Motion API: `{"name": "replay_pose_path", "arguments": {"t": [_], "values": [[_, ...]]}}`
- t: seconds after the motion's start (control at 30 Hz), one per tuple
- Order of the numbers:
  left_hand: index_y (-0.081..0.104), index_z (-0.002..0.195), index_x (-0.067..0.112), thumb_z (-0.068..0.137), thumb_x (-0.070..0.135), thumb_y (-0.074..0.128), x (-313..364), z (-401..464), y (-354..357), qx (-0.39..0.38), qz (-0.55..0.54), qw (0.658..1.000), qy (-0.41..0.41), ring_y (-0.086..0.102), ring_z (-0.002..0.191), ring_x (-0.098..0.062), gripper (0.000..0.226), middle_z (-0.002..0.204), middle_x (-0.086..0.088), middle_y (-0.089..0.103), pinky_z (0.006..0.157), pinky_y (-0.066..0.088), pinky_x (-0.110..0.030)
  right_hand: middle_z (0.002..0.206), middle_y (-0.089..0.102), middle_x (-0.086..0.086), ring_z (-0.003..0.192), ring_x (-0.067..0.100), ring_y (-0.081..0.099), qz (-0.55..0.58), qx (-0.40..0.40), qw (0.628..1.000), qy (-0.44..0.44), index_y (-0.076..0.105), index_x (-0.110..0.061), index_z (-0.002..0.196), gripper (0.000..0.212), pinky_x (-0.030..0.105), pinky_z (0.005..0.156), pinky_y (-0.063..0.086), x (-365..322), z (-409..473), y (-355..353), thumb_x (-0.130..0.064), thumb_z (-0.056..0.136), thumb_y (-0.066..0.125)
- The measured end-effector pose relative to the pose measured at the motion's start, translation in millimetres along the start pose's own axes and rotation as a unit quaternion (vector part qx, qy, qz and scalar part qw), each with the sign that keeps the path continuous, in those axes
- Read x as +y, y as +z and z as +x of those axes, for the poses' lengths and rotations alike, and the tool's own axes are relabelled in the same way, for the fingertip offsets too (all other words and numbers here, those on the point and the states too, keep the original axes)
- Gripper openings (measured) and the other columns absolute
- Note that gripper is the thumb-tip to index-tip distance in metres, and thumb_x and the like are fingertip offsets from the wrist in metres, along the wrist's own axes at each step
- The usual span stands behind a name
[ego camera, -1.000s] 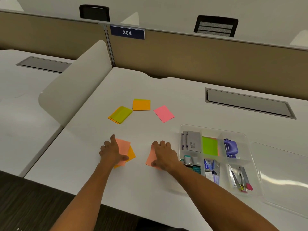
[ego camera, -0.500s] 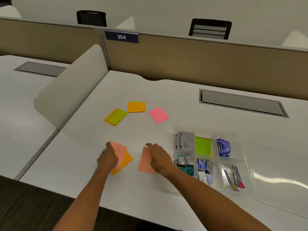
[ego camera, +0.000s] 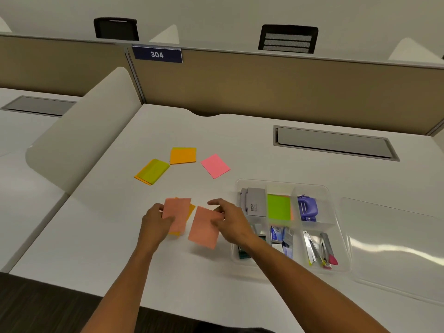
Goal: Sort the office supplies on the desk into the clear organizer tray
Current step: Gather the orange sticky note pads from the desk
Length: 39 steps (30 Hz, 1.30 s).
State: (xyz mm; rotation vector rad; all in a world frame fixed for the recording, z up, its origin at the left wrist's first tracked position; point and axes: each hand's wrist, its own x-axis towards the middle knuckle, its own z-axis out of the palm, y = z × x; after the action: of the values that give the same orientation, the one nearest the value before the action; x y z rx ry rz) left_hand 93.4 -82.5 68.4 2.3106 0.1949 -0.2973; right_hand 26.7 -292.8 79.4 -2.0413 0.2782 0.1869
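From the head view, near the front edge of the tabletop (ego camera: 240, 140), the left hand (ego camera: 156, 223) pinches a salmon note pad (ego camera: 177, 212) with an orange pad (ego camera: 191, 211) beneath it, and the right hand (ego camera: 230, 222) grasps a second salmon pad (ego camera: 204, 228) by its edge, tilted, just left of the clear organizer tray (ego camera: 341, 236). Three more pads lie farther back: yellow-green pad (ego camera: 153, 171), orange-topped pad (ego camera: 183, 156), pink pad (ego camera: 215, 166). Loose sheets could fan or slip from such light pinches, and the orange pad may drop away. A second ago both hands pressed flat on the pads; now the pads are raised.
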Motion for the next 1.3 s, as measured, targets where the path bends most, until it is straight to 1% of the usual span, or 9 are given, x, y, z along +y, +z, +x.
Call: {"name": "replay_pose_path", "arguments": {"t": [0.17,0.3,0.4,0.53,0.73,0.87,1.0,1.13,1.3], "values": [[0.054,0.123,0.01,0.083,0.015,0.07,31,-11,23,-0.051,-0.121,0.991,0.021,0.064,0.096,-0.026,0.043,0.115,-0.009,0.065,0.076,0.054,-0.036,0.112,0.067,-0.002,0.099,0.013,0.063,0.058,0.047,0.997,0.001,0.065,-0.023,0.115,0.03,0.021,0.078,0.052,-1,2,-27,-0.012,0.088,0.067],[0.05,0.13,0.019,0.088,0.023,0.067,62,-17,46,-0.101,-0.165,0.981,0.026,0.061,0.101,-0.023,0.045,0.115,0.001,0.059,0.079,0.055,-0.037,0.114,0.059,-0.004,0.096,0.012,0.058,0.091,0.121,0.988,0.002,0.065,-0.028,0.107,0.025,0.02,0.076,0.049,0,0,-44,-0.012,0.087,0.066],[0.05,0.127,0.026,0.095,0.027,0.058,81,-18,60,-0.151,-0.201,0.968,0.026,0.062,0.102,-0.022,0.034,0.12,0.0,0.06,0.079,0.058,-0.039,0.116,0.052,-0.004,0.1,0.01,0.054,0.092,0.183,0.979,0.004,0.064,-0.031,0.106,0.026,0.027,0.085,0.05,4,-1,-55,-0.014,0.087,0.066],[0.051,0.119,0.031,0.1,0.039,0.044,101,-23,76,-0.192,-0.159,0.967,0.059,0.063,0.099,-0.02,0.022,0.119,-0.001,0.062,0.08,0.058,-0.039,0.117,0.056,-0.004,0.099,0.007,0.054,0.089,0.21,0.974,-0.002,0.064,-0.031,0.104,0.023,0.023,0.085,0.046,7,-4,-67,-0.018,0.086,0.065],[0.046,0.126,0.025,0.099,0.048,0.039,122,-34,98,-0.238,-0.181,0.953,0.048,0.06,0.106,-0.023,0.036,0.12,-0.001,0.058,0.093,0.053,-0.046,0.119,0.057,-0.004,0.106,0.015,0.055,0.091,0.24,0.966,0.028,0.055,-0.025,0.121,0.037,0.035,0.091,0.051,17,-11,-82,-0.016,0.088,0.066],[0.047,0.134,0.017,0.101,0.033,0.044,129,-40,114,-0.259,-0.182,0.947,0.061,0.06,0.109,-0.026,0.037,0.127,-0.005,0.059,0.095,0.052,-0.05,0.127,0.053,0.002,0.111,0.021,0.054,0.076,0.25,0.964,0.049,0.045,-0.026,0.136,0.051,0.042,0.096,0.05,28,-16,-92,-0.019,0.09,0.065],[0.047,0.137,0.017,0.101,0.024,0.043,138,-46,128,-0.259,-0.234,0.936,0.038,0.061,0.111,-0.028,0.036,0.129,-0.007,0.059,0.094,0.052,-0.052,0.12,0.052,-0.002,0.106,0.021,0.057,0.137,0.277,0.947,0.086,0.038,-0.029,0.14,0.057,0.042,0.089,0.055,39,-21,-98,-0.029,0.091,0.066],[0.043,0.139,0.019,0.102,0.022,0.04,150,-51,141,-0.245,-0.248,0.937,0.033,0.058,0.114,-0.027,0.038,0.132,-0.004,0.056,0.095,0.051,-0.051,0.12,0.061,0.002,0.1,0.018,0.062,0.174,0.289,0.934,0.114,0.05,-0.021,0.132,0.042,0.036,0.082,0.057,53,-25,-101,-0.03,0.093,0.064],[0.047,0.133,0.02,0.097,0.018,0.052,157,-50,152,-0.22,-0.236,0.943,0.085,0.058,0.106,-0.016,0.036,0.127,-0.001,0.058,0.081,0.052,-0.03,0.12,0.062,0.003,0.098,0.018,0.063,0.17,0.31,0.927,0.125,0.054,-0.016,0.131,0.04,0.027,0.072,0.054,64,-26,-115,-0.028,0.094,0.063]]}}
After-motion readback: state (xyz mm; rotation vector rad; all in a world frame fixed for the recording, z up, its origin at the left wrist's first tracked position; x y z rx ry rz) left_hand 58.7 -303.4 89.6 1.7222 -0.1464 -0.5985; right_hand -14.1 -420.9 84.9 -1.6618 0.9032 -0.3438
